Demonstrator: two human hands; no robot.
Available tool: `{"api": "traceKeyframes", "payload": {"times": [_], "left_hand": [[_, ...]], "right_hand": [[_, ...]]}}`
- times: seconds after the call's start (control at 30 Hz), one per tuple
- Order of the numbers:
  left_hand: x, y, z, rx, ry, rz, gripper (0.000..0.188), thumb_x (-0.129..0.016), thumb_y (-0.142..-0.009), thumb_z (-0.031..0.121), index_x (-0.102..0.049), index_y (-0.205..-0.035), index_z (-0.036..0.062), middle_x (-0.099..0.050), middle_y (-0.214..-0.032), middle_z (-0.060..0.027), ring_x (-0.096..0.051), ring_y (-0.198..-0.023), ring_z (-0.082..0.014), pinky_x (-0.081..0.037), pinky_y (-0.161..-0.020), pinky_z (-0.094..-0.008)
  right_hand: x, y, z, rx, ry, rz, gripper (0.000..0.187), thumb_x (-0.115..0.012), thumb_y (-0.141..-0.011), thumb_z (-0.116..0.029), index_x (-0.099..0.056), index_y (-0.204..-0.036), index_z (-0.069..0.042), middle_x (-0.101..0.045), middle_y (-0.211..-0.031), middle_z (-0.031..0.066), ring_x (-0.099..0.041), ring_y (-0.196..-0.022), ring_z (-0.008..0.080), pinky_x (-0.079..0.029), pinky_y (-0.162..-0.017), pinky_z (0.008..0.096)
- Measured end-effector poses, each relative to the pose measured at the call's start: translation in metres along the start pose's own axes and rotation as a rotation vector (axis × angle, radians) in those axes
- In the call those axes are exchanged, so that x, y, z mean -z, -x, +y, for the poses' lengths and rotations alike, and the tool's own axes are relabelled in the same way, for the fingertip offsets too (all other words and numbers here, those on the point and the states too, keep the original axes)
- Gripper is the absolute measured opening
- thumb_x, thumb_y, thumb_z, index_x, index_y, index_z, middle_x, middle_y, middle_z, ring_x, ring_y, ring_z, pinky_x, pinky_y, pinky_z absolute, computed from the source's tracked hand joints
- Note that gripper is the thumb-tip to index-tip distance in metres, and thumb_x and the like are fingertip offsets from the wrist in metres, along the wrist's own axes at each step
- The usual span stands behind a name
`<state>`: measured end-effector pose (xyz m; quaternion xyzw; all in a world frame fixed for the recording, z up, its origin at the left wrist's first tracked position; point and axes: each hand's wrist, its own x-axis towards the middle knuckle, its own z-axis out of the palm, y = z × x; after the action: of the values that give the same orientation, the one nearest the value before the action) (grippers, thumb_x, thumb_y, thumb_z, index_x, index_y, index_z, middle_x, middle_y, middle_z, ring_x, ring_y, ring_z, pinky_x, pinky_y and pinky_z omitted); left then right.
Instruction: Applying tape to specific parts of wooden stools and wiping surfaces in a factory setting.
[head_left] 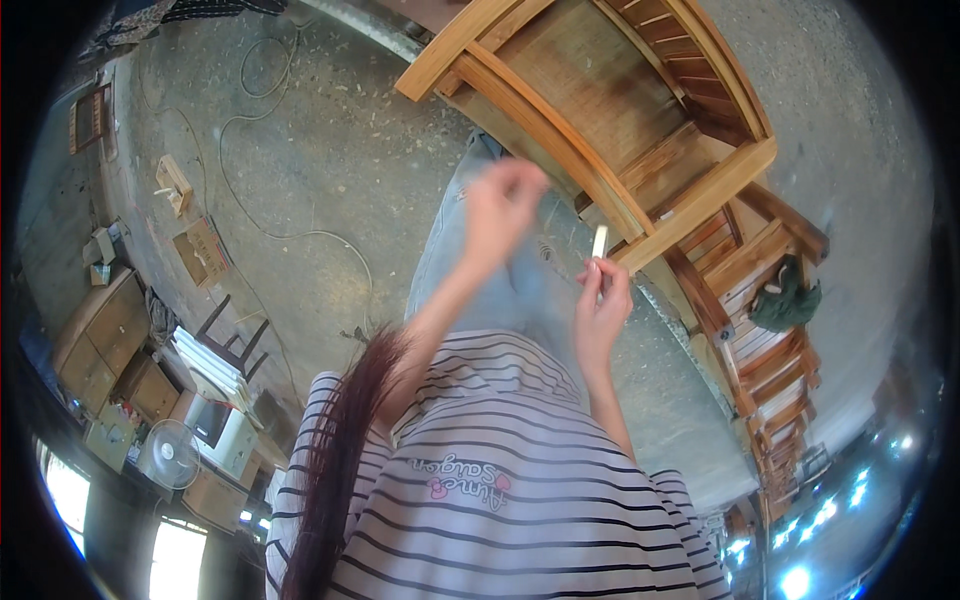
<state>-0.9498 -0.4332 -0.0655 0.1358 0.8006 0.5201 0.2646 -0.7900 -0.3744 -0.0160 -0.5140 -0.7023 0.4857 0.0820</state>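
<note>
Between the fingertips of my right hand (pixel 605 297) is a short, pale, flat-sided stick (pixel 600 242), pointing up and away from me. What it is made of I cannot make out. This hand is close to the front corner of a wooden armchair frame (pixel 566 130), where a front rail meets an armrest. To the left, my left hand (pixel 497 212) is raised over my legs, short of the chair's front rail. Motion smears its fingers, so whether they hold anything is not visible.
A row of slatted wooden chairs (pixel 775 385) runs down the right side, with a dark green cloth (pixel 787 300) draped on one. A thin cable (pixel 290 235) snakes across the concrete floor. At left are a cardboard piece (pixel 201 252), a dark stool (pixel 232 340) and a fan (pixel 169 455).
</note>
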Motion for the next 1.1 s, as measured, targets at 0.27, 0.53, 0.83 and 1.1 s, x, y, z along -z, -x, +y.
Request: {"api": "traceKeyframes", "payload": {"times": [0.27,0.53,0.83,1.1], "left_hand": [[0.032,-0.12,-0.046,-0.001,0.0,0.215,0.022,-0.074,-0.084,0.02,-0.075,-0.095,0.0005,-0.072,-0.083,-0.0037,-0.062,-0.073,-0.0076,-0.048,-0.069,-0.0243],[0.023,-0.142,-0.059,0.143,0.135,0.118,0.041,-0.077,-0.082,0.013,-0.063,-0.115,-0.0067,-0.071,-0.09,-0.0086,-0.063,-0.081,-0.0089,-0.047,-0.074,-0.0211],[0.013,-0.171,-0.062,0.288,0.081,0.199,0.044,-0.085,-0.074,0.016,-0.05,-0.098,0.0037,-0.066,-0.081,-0.0051,-0.058,-0.074,-0.0083,-0.045,-0.067,-0.0216],[0.018,-0.17,-0.064,0.33,0.026,0.171,0.036,-0.087,-0.073,0.022,-0.053,-0.071,0.0101,-0.054,-0.064,0.0064,-0.041,-0.053,-0.0006,-0.03,-0.048,-0.0177]], "right_hand": [[0.03,0.012,0.038,-0.241,-0.213,0.065,0.015,-0.053,-0.098,-0.008,-0.056,-0.101,0.006,-0.066,-0.092,0.0129,-0.064,-0.076,0.014,-0.051,-0.071,0.0276],[0.044,-0.002,0.048,-0.237,-0.305,0.079,0.015,-0.054,-0.098,-0.009,-0.056,-0.102,0.005,-0.067,-0.091,0.0126,-0.064,-0.076,0.0136,-0.051,-0.073,0.0271],[0.047,-0.003,0.061,-0.265,-0.355,0.097,0.014,-0.055,-0.098,-0.011,-0.055,-0.102,0.002,-0.067,-0.094,0.0121,-0.062,-0.073,0.0123,-0.049,-0.068,0.0254],[0.051,-0.006,0.057,-0.271,-0.378,0.134,0.014,-0.055,-0.098,-0.011,-0.056,-0.103,0.003,-0.067,-0.093,0.0128,-0.063,-0.073,0.0131,-0.05,-0.067,0.026]]}}
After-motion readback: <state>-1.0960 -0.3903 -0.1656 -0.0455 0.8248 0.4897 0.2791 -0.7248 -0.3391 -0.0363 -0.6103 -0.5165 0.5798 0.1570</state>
